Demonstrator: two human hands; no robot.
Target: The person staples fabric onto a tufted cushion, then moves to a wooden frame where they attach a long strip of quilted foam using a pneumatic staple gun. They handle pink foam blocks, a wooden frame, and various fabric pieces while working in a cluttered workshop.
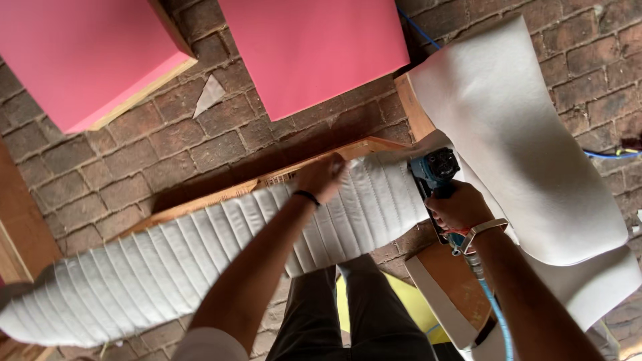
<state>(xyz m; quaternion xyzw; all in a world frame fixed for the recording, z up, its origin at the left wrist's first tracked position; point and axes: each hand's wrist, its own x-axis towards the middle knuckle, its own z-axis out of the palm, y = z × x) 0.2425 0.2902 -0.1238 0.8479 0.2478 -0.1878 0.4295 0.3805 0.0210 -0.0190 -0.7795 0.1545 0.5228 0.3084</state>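
My left hand point(321, 177) presses down on a long white quilted fabric strip point(167, 261) that is stretched over a wooden frame rail point(221, 197). My right hand point(458, 207) grips a blue pneumatic staple gun point(435, 172), whose nose is against the right end of the quilted strip. A blue air hose point(495, 314) runs from the gun past my right forearm. A watch band sits on my right wrist and a dark band on my left wrist.
Two pink foam-covered panels point(80, 57) point(314, 50) lie on the brick floor point(588, 60). A white padded furniture piece point(521, 147) on a wooden frame stands at the right. A wooden board point(20, 227) is at the left edge. My legs are below.
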